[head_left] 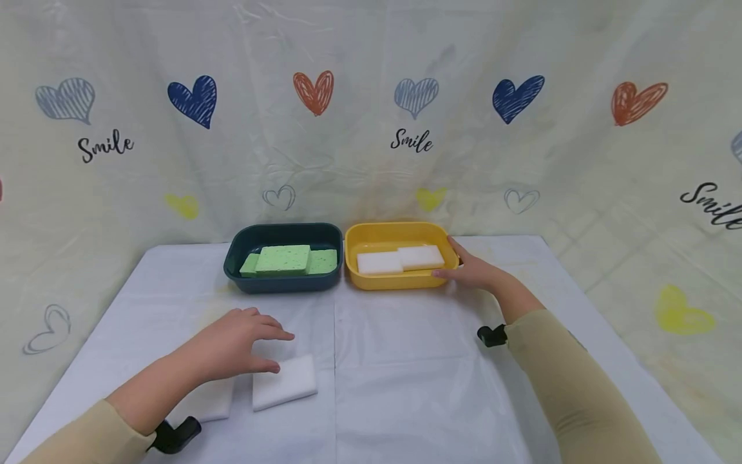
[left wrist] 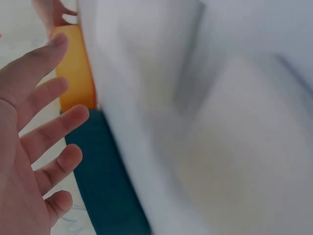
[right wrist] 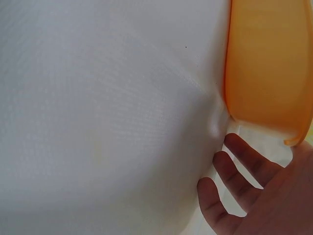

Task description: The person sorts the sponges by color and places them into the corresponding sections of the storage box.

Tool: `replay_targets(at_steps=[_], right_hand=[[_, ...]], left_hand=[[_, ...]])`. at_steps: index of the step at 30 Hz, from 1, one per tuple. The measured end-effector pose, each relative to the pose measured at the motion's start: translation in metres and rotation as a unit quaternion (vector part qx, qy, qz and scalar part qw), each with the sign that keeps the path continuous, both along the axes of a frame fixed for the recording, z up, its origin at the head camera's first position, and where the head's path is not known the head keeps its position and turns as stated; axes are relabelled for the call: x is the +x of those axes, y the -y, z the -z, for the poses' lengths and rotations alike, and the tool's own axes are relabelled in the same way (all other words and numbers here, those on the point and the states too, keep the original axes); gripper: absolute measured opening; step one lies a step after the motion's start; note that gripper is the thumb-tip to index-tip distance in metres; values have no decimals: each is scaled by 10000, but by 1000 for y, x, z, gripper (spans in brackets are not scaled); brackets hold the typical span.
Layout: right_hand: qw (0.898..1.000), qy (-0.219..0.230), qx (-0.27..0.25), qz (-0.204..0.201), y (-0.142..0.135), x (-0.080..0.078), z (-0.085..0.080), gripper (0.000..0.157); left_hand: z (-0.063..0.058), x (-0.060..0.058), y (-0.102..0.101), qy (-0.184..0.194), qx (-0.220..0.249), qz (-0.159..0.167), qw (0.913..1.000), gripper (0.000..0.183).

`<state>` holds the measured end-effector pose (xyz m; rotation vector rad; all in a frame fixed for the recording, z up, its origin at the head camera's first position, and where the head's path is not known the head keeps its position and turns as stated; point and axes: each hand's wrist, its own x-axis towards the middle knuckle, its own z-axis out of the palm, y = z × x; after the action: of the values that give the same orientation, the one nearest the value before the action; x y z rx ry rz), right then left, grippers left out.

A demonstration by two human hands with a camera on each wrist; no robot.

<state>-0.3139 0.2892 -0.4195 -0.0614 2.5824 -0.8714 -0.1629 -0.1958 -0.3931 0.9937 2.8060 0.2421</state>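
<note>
Over the front left of the table, my left hand [head_left: 236, 345] is held with fingers spread and nothing in them. Below it lie two flat white sponges; the nearer-to-middle sponge [head_left: 292, 385] shows beside the thumb, while the other sponge [head_left: 211, 401] is partly hidden under the wrist. My right hand [head_left: 478, 270] touches the right front corner of the yellow tray [head_left: 379, 282], thumb at the front wall and forefinger along the right end. Its other fingers [right wrist: 244, 154] extend loosely outside the tray. Two white sponges [head_left: 420, 258] lie inside, one overlapping the other.
Left of the yellow tray, side by side with it, stands a dark teal tray [head_left: 284, 285] with several speckled green sponges [head_left: 283, 260]. A white cloth [head_left: 406, 386] covers the table. Behind rises a pale curtain [head_left: 359, 38] printed with hearts.
</note>
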Motion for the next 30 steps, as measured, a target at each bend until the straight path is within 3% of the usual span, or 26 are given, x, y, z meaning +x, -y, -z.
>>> replay_targets(at_steps=[15,22,30], right_hand=[[10000,-38,-16,-12,0,4,-4,115],[10000,-24,-54,-75,1,4,-3,114],[10000,-42,-9,-36,1,3,-1,113]], left_hand=[[22,23,24,749,12,-21,9972,52],[25,27,23,869,-85,-140,9961,60],[26,29,23,683,-124,40,9976,64]])
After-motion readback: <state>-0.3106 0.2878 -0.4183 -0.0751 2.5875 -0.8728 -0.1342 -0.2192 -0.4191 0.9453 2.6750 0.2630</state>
